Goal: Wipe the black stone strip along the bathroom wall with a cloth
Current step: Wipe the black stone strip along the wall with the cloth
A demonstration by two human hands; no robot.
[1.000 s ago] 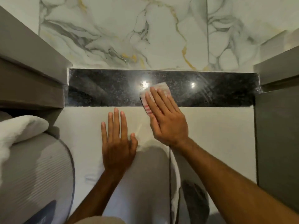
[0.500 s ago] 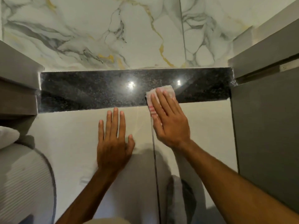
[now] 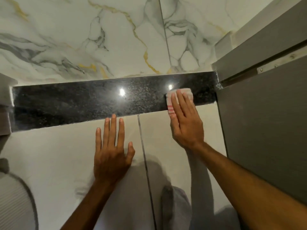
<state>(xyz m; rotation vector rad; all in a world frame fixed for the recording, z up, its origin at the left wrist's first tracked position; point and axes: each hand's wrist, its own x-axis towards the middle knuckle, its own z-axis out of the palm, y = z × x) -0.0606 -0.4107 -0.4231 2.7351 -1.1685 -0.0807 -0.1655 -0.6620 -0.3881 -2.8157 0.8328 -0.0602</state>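
A glossy black speckled stone strip (image 3: 79,103) runs across the wall between marble tile above and plain cream tile below. My right hand (image 3: 185,120) lies flat on a small white cloth with red stripes (image 3: 187,92), pressing it against the strip's right end, close to the grey panel. Most of the cloth is hidden under my fingers. My left hand (image 3: 112,151) rests flat and spread on the cream tile just below the strip, fingertips touching its lower edge, holding nothing.
A grey cabinet panel (image 3: 259,130) with a metal rail stands tight against the strip's right end. A grey ledge (image 3: 5,103) closes the left end. A ribbed grey rounded object (image 3: 15,205) fills the lower left. White marble tile (image 3: 99,39) rises above.
My right hand has slid the cloth to the right along the strip, from near its middle to its right end. The left hand stays flat on the tile.
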